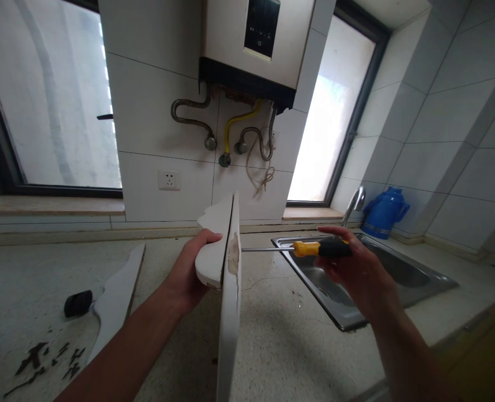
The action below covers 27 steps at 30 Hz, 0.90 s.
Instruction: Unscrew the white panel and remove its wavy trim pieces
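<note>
My left hand (192, 259) grips a white bracket (212, 258) with a wavy edge, thumb on its face. The bracket stands against a long white board (231, 312) held upright on edge, and a dark gap shows between the two. On the board's right face is a chipped, brownish patch. My right hand (351, 265) is closed around the black and yellow handle of a screwdriver (314, 248). Its metal shaft points left, and the tip meets the board's right face near the chipped patch.
A second wavy white piece (119, 296) lies on the countertop (272, 357) at left, by a black roll (78, 304) and scattered dark screws (75, 363). At right are a steel sink (339, 318), a faucet (354, 204) and a blue thermos (384, 213). A water heater (230, 33) hangs above.
</note>
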Available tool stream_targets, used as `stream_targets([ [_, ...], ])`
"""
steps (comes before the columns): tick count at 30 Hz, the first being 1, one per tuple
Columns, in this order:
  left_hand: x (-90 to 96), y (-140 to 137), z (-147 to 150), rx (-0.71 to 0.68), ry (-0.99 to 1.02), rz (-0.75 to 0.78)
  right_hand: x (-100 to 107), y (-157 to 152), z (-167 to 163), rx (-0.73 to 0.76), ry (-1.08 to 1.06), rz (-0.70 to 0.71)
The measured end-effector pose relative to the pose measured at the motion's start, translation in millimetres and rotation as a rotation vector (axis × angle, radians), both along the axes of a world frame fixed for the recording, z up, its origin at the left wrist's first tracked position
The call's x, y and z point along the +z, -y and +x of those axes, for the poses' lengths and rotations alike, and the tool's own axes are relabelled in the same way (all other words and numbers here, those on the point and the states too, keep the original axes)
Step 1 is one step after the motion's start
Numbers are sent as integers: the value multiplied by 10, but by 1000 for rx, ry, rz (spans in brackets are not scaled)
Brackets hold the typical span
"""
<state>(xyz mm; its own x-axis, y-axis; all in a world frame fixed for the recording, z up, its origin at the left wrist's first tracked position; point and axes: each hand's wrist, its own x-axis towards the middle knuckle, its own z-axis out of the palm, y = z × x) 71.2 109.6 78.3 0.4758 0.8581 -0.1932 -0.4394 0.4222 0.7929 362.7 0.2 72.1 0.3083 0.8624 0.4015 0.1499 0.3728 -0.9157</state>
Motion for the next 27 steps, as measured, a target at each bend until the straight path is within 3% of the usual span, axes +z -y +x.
stream_targets([
  [3, -6, -2, 17, 35, 2, -23, 8, 2, 16, -108, 6, -47],
  [7, -52, -23, 47, 32, 31, -4, 45, 9, 38, 41, -54, -40],
  [10, -91, -43, 66, 15, 62, 22, 75, -19, 64, -114, -2, -64],
  [12, -111, -58, 69, 13, 81, 30, 97, -42, 90, -159, -2, -10],
  [16, -144, -92, 60, 1, 92, 25, 133, -57, 135, -4, -20, -54],
  [18, -156, -104, 56, -26, 95, 31, 139, -56, 125, -136, 3, -107],
  [20, -163, -110, 54, -44, 104, 41, 146, -52, 95, -249, 4, -71],
  [23, -167, -117, 53, -41, 112, 39, 171, -36, 62, -86, -58, 26],
  [25, -167, -121, 50, -35, 112, 33, 191, -25, 58, 21, -71, 18],
  [27, -165, -123, 47, -37, 112, 35, 204, -20, 57, -42, 1, -63],
])
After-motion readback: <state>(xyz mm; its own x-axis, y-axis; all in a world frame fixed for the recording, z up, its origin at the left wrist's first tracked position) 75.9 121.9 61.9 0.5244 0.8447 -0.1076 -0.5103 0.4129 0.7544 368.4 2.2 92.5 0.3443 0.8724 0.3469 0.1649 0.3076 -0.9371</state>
